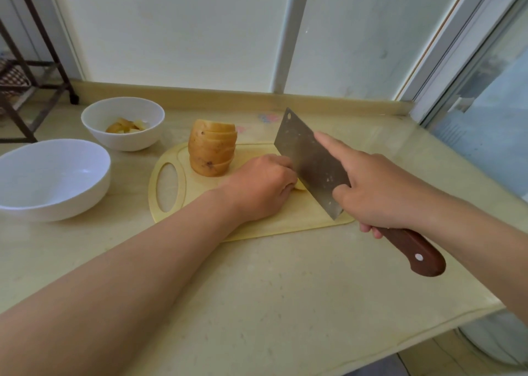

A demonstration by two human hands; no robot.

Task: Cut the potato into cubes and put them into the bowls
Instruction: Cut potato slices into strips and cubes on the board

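Note:
A stack of potato slices [213,148] with brown skin stands at the back of the pale cutting board [200,204]. My left hand [261,187] rests curled on the board and holds down a potato piece [300,186], mostly hidden under the fingers. My right hand [383,187] grips the brown handle of a cleaver [311,161], with the index finger stretched along the blade's side. The blade edge is down on the board right beside my left fingers. The far white bowl [123,122] holds several potato pieces [125,126]. The nearer, larger white bowl [54,178] looks empty.
The board lies on a beige countertop [257,290] whose front right edge drops off at the lower right. A low ledge and window panels run along the back. A dark metal rack [34,69] stands at the far left.

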